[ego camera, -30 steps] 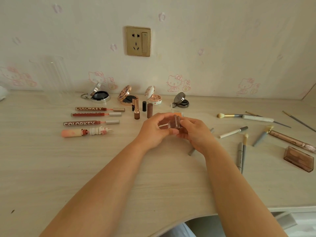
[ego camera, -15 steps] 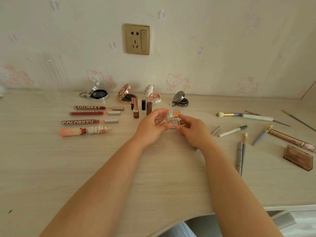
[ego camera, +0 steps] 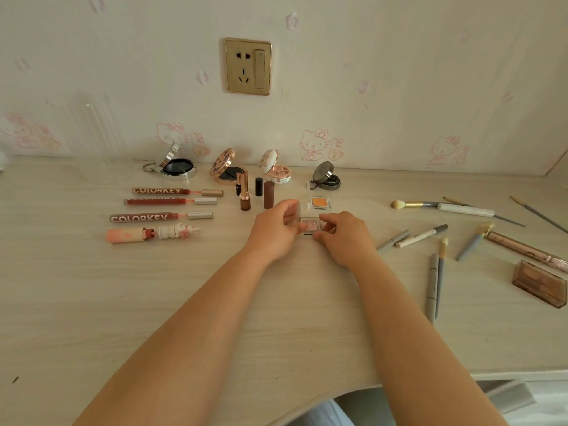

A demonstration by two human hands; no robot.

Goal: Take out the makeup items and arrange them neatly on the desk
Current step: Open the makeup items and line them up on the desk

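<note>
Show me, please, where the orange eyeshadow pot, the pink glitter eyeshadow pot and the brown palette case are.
orange eyeshadow pot (ego camera: 319, 202), head view, on the orange pan.
pink glitter eyeshadow pot (ego camera: 310, 225), head view, on the glittery pan between the hands.
brown palette case (ego camera: 540, 283), head view, on its lid.

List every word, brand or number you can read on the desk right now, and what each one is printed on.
"COLORKEY" on the top lip gloss tube.
"COLORKEY" on the third lip gloss tube.
The second lip gloss tube has lettering cut off at its upper edge, not readable.
The long grey pen has small print along its side, too small to read.
No other readable text shows.
</note>
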